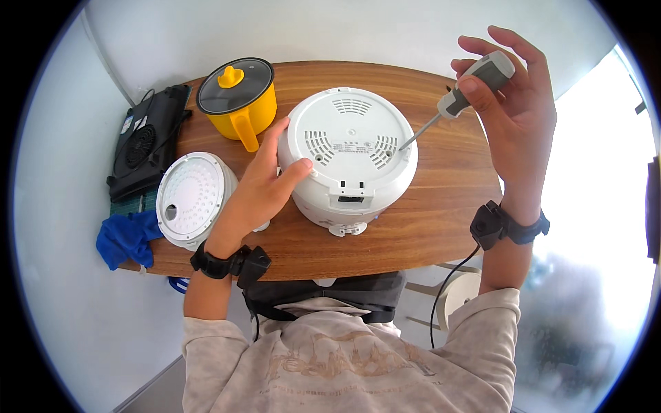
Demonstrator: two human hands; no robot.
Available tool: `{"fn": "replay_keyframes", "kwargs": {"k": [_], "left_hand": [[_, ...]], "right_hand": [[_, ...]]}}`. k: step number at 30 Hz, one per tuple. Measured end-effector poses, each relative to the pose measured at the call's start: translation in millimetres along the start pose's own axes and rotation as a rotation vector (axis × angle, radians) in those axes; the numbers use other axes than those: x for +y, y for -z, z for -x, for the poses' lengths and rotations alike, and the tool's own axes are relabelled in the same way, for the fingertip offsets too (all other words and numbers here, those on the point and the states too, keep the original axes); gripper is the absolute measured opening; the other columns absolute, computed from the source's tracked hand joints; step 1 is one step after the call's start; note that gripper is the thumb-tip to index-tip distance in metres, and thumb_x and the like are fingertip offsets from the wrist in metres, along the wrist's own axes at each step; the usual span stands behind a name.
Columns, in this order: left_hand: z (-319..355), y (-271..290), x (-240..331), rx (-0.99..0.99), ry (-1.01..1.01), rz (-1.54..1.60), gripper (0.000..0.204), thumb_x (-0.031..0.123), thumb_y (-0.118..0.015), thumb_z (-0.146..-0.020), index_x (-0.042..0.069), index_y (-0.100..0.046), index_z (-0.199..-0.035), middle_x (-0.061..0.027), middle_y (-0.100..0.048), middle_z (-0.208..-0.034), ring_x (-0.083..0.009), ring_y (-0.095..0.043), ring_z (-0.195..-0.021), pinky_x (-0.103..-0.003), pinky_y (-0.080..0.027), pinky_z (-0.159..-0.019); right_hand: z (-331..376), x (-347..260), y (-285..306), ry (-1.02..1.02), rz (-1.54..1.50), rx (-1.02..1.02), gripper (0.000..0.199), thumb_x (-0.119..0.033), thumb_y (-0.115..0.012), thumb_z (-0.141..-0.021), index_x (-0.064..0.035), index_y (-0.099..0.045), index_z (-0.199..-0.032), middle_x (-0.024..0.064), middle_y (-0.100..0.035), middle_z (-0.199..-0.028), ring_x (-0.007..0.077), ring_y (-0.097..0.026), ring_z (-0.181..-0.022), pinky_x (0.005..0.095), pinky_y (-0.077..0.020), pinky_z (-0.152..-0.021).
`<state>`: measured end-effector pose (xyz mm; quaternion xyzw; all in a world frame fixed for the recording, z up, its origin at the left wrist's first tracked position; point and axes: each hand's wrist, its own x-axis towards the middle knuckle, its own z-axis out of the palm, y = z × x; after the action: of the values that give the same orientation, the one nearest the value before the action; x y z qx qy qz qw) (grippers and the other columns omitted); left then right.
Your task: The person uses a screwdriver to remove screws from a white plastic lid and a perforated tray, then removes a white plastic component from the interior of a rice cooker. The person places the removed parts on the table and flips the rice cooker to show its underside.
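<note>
A white rice cooker [351,168] stands upside down on the wooden table, its vented base facing up. My left hand [261,186] grips its left side, with the thumb on the base and a finger along the outer wall. In my right hand [513,103] is a grey screwdriver [458,103], held by its thick handle between thumb and fingers, with some fingers raised off it. The slanted shaft reaches down to the right part of the base. Its tip is near the right vent slots and a screw hole; whether it touches a screw I cannot tell.
A yellow pot [251,113] with a dark glass lid stands at the back left. Near my left forearm is a round white lid [191,196] with dimples. A black device with a fan [144,144] and a blue cloth [127,237] lie at the table's left edge.
</note>
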<state>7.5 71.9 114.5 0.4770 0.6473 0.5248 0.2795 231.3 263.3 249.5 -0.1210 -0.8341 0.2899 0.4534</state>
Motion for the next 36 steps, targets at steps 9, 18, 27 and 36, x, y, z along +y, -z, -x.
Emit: {"fn": "replay_keyframes", "kwargs": {"k": [9, 18, 27, 36], "left_hand": [[-6, 3, -3, -0.01, 0.006, -0.046, 0.068, 0.034, -0.061, -0.098, 0.003, -0.032, -0.152, -0.022, -0.046, -0.148, -0.0296, -0.05, -0.13, -0.04, -0.039, -0.111], [-5, 2, -17, 0.002, 0.006, 0.004, 0.07, 0.045, -0.055, -0.103, 0.008, -0.027, -0.155, -0.0226, -0.043, -0.15, -0.0292, -0.046, -0.135, -0.039, -0.04, -0.11], [-6, 17, -14, -0.067, 0.266, 0.118, 0.089, 0.073, -0.031, -0.1, 0.006, -0.029, -0.157, -0.0218, -0.046, -0.149, -0.0325, -0.052, -0.131, -0.04, -0.05, -0.1], [-24, 28, -25, -0.247, 0.51, -0.089, 0.106, 0.088, -0.017, -0.09, 0.007, -0.039, -0.155, -0.0265, -0.052, -0.143, -0.0351, -0.067, -0.111, -0.041, -0.063, -0.075]], "right_hand": [[2, 8, -22, -0.165, -0.155, -0.123, 0.041, -0.018, -0.075, -0.094, -0.0027, -0.058, -0.128, 0.0083, -0.071, -0.112, 0.0144, -0.068, -0.102, 0.0315, -0.058, -0.088], [14, 13, -31, -0.239, -0.419, -0.061, 0.017, -0.011, -0.066, -0.096, -0.0011, -0.061, -0.109, 0.0058, -0.066, -0.098, 0.0138, -0.064, -0.091, 0.0297, -0.0526, -0.084], [40, 41, 2, -0.77, -0.356, 0.096, 0.023, -0.021, -0.062, -0.098, -0.0042, -0.061, -0.113, -0.0035, -0.043, -0.062, 0.007, -0.045, -0.051, 0.0243, -0.0407, -0.048], [122, 106, -14, -1.234, -0.461, -0.399, 0.03, -0.021, -0.063, -0.098, -0.0001, -0.062, -0.119, 0.0137, -0.073, -0.095, 0.0104, -0.058, -0.059, 0.0247, -0.0479, -0.053]]}}
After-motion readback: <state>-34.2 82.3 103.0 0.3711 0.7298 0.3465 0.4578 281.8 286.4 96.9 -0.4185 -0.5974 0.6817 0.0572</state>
